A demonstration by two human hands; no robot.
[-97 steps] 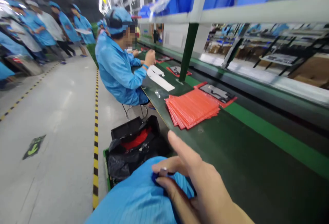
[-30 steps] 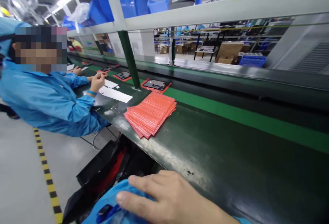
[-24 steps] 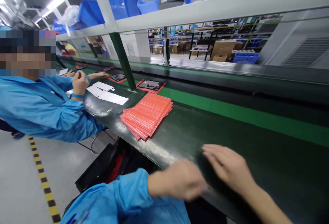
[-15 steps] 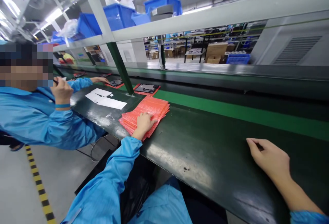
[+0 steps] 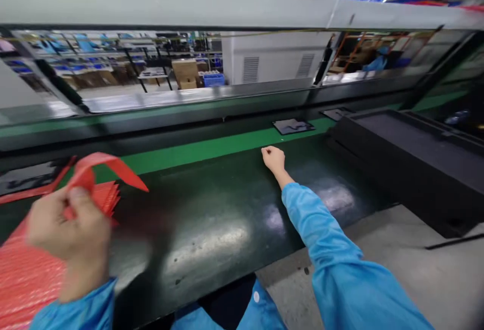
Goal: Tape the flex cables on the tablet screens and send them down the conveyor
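While the left hand (image 5: 71,224) lifts red wrap (image 5: 113,162), the right hand (image 5: 274,160) is out near a dark panel (image 5: 293,126)

Half a second ago the left hand lay on the red pile (image 5: 30,274); now it pinches one piece between thumb and fingers, raised and curling over. Blur hides whether the lower end has fully left the pile, which lies at the left of the worktop (image 5: 196,204). The view has swung right, bringing in a black box (image 5: 397,163). The right hand has gone to the near edge of the green strip (image 5: 189,154); its fingers are curled in, but I cannot tell whether they hold anything. So wrap is now in hand, while the dark panel, apart from the right hand, shows no red beneath, unlike the left-hand panel (image 5: 28,176).
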